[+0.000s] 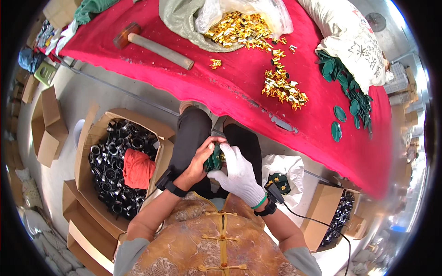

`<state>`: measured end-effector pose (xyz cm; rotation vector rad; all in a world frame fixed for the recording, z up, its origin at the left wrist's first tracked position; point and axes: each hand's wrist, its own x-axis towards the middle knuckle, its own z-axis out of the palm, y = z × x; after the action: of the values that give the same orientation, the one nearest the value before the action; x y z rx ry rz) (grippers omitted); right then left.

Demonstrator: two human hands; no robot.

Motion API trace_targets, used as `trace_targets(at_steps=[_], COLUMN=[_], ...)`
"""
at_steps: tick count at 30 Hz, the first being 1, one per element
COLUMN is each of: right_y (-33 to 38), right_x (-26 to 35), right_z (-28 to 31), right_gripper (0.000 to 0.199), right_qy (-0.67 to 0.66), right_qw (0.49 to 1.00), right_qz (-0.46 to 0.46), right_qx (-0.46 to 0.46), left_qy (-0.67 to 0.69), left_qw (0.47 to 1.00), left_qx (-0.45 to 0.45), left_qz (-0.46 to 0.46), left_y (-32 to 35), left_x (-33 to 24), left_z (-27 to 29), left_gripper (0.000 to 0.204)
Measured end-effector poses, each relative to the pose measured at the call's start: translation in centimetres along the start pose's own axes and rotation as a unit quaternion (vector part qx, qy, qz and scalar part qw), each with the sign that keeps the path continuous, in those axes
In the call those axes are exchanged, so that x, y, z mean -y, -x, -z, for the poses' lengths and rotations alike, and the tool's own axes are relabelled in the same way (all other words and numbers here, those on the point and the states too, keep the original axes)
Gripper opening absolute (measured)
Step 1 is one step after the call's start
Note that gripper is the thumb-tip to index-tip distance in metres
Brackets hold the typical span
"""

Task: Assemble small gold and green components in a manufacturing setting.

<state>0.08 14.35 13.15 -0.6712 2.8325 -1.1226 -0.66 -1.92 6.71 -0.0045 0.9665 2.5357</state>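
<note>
Over my lap, my bare left hand (200, 156) is closed round dark green round plastic pieces (213, 161), which look stacked. My right hand (238, 174), in a white knit glove, closes on the same pieces from the other side. A small gold part (222, 157) shows between the hands. Which fingers press on it is partly hidden. On the red-covered table (221, 99) ahead lie a loose pile of gold parts (283, 89) and several green discs (340, 113). To the right of my knee, a white bag (294, 168) holds green pieces with gold parts on them.
A wooden-handled hammer (159, 49) lies at the table's far left. An open sack (182, 23) spills gold parts; a white sack (354, 46) spills green discs. Left of me, a cardboard box (136, 114) holds black rings and a red cloth (138, 168). Another box (317, 216) stands right.
</note>
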Motion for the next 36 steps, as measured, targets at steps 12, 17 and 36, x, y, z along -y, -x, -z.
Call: trace_targets(at_steps=[12, 17, 36], right_y=[0.0, 0.0, 2.0], right_x=[1.2, 1.5, 1.2], right_z=[1.1, -0.4, 1.1], right_gripper=[0.102, 0.078, 0.081], right_qy=[-0.195, -0.501, -0.378], right_qw=[0.967, 0.851, 0.92], right_qz=[-0.006, -0.156, -0.032], right_qx=[-0.162, 0.009, -0.103], left_qy=[0.083, -0.264, -0.289], left_qw=[0.984, 0.912, 0.926], left_qx=[-0.061, -0.088, -0.012], left_qz=[-0.144, -0.301, -0.241], left_y=[-1.4, -1.6, 1.0], left_x=[-3.2, -2.7, -3.9], left_z=[-4.1, -5.8, -9.6], left_gripper=[0.039, 0.049, 0.054])
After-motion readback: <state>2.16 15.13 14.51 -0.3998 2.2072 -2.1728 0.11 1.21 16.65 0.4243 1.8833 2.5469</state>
